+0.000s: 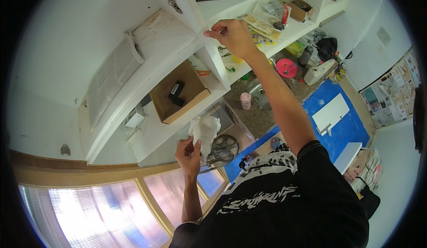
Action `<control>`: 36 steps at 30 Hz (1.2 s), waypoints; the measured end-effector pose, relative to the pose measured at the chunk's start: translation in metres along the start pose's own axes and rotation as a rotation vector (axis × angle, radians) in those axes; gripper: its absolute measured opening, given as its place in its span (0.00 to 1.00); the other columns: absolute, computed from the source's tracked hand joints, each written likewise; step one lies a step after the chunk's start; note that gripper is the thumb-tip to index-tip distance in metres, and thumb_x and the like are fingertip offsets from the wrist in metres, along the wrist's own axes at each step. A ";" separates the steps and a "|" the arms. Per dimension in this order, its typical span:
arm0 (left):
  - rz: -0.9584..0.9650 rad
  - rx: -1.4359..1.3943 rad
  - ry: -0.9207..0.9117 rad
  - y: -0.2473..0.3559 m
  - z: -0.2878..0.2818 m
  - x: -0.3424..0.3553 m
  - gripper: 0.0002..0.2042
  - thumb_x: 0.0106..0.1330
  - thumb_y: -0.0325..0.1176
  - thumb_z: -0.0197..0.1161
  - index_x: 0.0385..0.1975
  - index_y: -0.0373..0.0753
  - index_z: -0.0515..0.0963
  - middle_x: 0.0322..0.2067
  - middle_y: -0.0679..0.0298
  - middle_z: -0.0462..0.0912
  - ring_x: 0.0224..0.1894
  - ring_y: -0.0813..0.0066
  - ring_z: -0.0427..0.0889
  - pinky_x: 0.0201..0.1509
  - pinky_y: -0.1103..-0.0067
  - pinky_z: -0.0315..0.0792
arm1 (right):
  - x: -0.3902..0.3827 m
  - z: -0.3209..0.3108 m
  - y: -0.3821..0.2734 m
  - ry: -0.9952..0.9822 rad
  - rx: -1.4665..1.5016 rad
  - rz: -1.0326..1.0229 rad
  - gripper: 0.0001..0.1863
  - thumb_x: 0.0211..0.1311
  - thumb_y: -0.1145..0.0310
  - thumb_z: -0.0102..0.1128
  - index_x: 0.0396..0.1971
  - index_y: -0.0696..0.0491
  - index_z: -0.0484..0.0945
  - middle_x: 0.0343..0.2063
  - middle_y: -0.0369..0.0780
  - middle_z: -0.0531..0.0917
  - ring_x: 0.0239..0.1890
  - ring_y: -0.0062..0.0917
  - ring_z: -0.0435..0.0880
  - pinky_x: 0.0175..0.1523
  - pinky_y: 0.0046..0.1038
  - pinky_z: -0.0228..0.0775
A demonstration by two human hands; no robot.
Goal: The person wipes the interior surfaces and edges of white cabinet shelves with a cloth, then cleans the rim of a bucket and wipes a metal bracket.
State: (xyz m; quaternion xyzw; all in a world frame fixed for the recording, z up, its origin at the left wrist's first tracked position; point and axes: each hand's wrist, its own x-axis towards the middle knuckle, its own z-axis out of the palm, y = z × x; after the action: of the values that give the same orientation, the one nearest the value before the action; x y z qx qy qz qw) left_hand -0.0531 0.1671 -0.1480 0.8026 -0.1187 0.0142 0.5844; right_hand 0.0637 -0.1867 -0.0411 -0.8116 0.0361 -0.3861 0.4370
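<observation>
The right hand [234,36], arm stretched toward eleven o'clock, is half-curled near the white cabinet [214,68], its grip unclear; the left hand [190,157] pinches a crumpled, whitish sheet [206,128] at its one o'clock.

The right arm [284,105] is slanting outstretched up and leftward, the right hand [235,36] holding its fingers bent and its thumb pointing left. Lower down, the left forearm [191,199] is running nearly upright, the left hand [189,158] pinching between thumb and fingers.
</observation>
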 end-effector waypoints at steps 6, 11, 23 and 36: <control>-0.026 -0.092 0.000 0.003 0.006 -0.002 0.07 0.62 0.21 0.65 0.38 0.32 0.76 0.28 0.67 0.77 0.24 0.87 0.73 0.22 0.87 0.67 | 0.023 -0.016 -0.008 -0.176 -0.162 -0.121 0.14 0.56 0.61 0.68 0.26 0.60 0.83 0.22 0.47 0.83 0.25 0.41 0.82 0.36 0.35 0.74; -0.057 -0.088 -0.007 -0.002 0.004 -0.002 0.07 0.62 0.22 0.65 0.38 0.32 0.75 0.26 0.66 0.79 0.23 0.87 0.73 0.22 0.87 0.66 | 0.029 -0.034 -0.009 -0.282 -0.248 -0.189 0.14 0.60 0.63 0.64 0.30 0.61 0.82 0.23 0.48 0.84 0.24 0.38 0.82 0.35 0.34 0.74; -0.053 -0.145 -0.031 0.003 0.016 0.001 0.08 0.63 0.23 0.65 0.39 0.33 0.75 0.24 0.65 0.80 0.22 0.86 0.73 0.22 0.86 0.65 | 0.028 -0.054 0.014 -0.208 -0.066 -0.238 0.13 0.58 0.63 0.67 0.30 0.60 0.83 0.23 0.44 0.85 0.24 0.28 0.83 0.34 0.27 0.75; -0.046 -0.124 -0.001 0.006 0.021 -0.003 0.08 0.63 0.24 0.65 0.39 0.32 0.74 0.21 0.64 0.79 0.20 0.86 0.74 0.21 0.86 0.65 | 0.038 -0.048 0.019 -0.263 -0.025 -0.173 0.15 0.55 0.62 0.68 0.30 0.61 0.84 0.23 0.44 0.85 0.24 0.28 0.82 0.34 0.27 0.75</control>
State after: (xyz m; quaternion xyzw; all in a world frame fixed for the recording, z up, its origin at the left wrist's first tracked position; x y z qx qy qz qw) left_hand -0.0598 0.1463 -0.1492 0.7675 -0.1009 -0.0069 0.6330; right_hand 0.0636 -0.2462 -0.0174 -0.8605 -0.0865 -0.3123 0.3931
